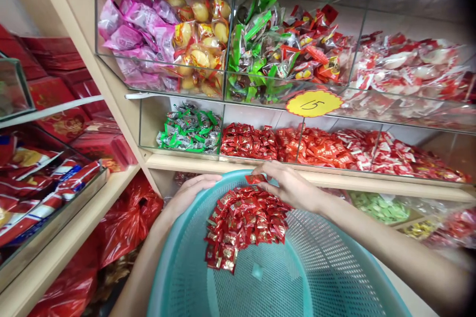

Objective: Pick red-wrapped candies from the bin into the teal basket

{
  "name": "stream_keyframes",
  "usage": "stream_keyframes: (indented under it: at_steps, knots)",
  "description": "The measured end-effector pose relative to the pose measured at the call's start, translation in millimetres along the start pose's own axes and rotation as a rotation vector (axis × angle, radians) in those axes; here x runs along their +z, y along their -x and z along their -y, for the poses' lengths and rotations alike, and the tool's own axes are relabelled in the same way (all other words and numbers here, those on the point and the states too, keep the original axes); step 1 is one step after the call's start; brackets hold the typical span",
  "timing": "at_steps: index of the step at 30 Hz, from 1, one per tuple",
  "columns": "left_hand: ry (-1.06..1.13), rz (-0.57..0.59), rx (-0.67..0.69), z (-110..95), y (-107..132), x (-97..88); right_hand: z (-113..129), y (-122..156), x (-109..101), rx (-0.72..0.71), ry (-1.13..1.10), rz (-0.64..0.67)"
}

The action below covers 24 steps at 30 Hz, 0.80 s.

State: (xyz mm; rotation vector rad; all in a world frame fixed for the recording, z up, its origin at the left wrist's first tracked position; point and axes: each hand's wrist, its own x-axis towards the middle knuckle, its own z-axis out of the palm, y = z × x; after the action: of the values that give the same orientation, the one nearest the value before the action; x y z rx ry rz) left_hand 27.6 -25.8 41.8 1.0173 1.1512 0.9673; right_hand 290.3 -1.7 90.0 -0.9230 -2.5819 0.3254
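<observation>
My left hand [191,193] grips the left rim of a teal mesh plastic basket [323,257], fingers lying along its edge. The basket tilts toward the shelf, and a heap of small red-and-gold wrapped candies [247,220] sits against its far side. At the far rim, my right hand [286,183] pinches one red candy packet [256,179] between thumb and fingers. Just beyond it, a glass-fronted compartment holds similar dark red candies [249,141]. Orange-red candies [323,146] fill the spot to its right.
Green-and-silver candies [191,129] lie in the lower left compartment. Above are bins of purple and yellow packets [148,25], with a yellow price tag [314,103] marked 15. A wooden shelf edge [372,178] runs behind the basket. Red plastic bags [126,218] hang at left.
</observation>
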Motion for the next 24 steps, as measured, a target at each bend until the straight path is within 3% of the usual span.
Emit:
stream_keyframes:
  at_steps: [8,11,15,24]
  knots:
    - [-0.042,0.008,0.048,-1.6,1.6,1.1,-13.9,20.2,23.0,0.034,-0.041,0.094]
    - [-0.024,0.018,0.05,-1.5,1.3,0.6,-18.6,18.0,24.5,-0.011,-0.029,0.13]
    - [0.012,0.003,0.017,-0.4,0.6,-1.2,-26.7,14.3,19.9,-0.011,0.005,0.078]
    - [-0.025,0.023,0.055,0.8,0.1,-3.3,-13.3,27.8,25.3,-0.018,-0.009,0.18]
